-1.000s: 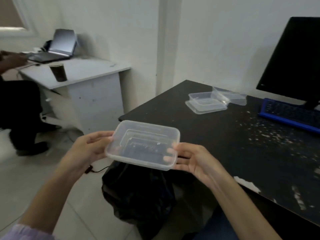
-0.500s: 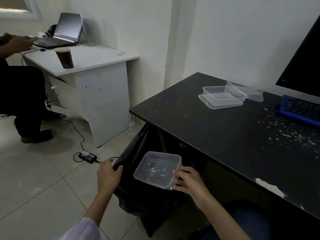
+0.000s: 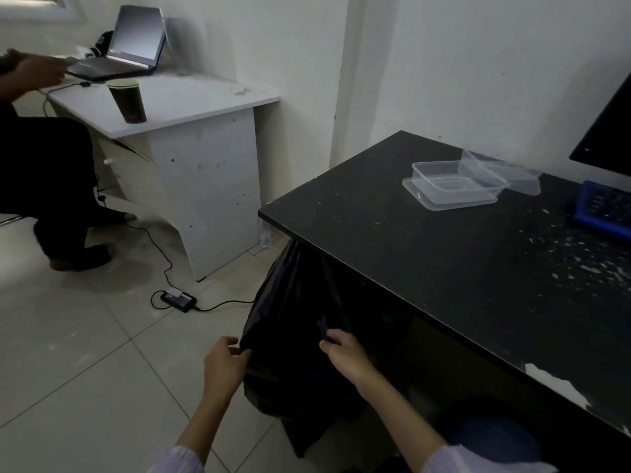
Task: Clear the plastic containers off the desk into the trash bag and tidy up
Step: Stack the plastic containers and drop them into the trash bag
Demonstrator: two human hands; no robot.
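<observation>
Left hand (image 3: 223,365) fingers curled, pinching rim of black trash bag (image 3: 290,336). Right hand (image 3: 343,353) fingers pinching opposite rim. Bag mouth held between both hands. Clear plastic containers (image 3: 454,186) located on tabletop (image 3: 444,261), well beyond right fingers.

White desk (image 3: 191,107) w/ laptop (image 3: 126,46) & paper cup (image 3: 128,100); blue keyboard (image 3: 604,209) far right.

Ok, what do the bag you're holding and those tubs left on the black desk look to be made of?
Trash bag: thin black plastic film by the look, slightly glossy, hanging in soft folds and creases where the left hand and right hand pinch its rim. Containers: clear, stiff plastic, probably thin-walled; the dark desk shows through them and their rims catch the light.
</observation>
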